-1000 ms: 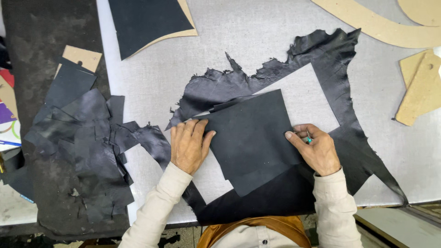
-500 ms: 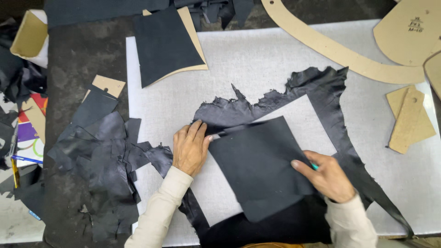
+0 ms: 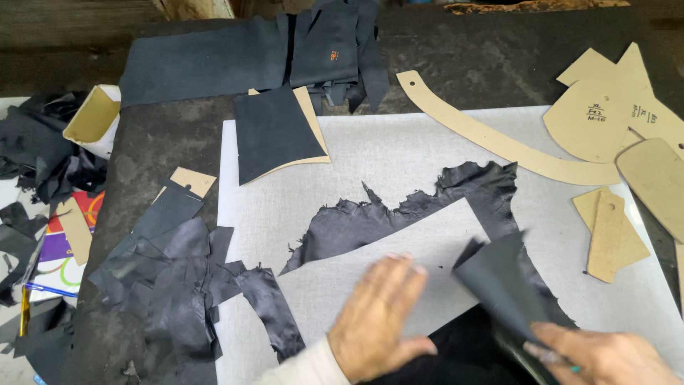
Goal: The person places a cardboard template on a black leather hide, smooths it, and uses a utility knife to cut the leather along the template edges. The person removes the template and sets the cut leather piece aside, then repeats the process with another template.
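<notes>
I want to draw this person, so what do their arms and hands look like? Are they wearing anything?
Both hands are bare, with no gloves. The left hand has a cream long sleeve ending at the wrist. The right hand sits at the picture's bottom edge, so its sleeve is out of sight. No rings or watch show.

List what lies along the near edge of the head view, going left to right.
Pile of black leather scraps → left hand → lifted dark cut piece → right hand.
</notes>
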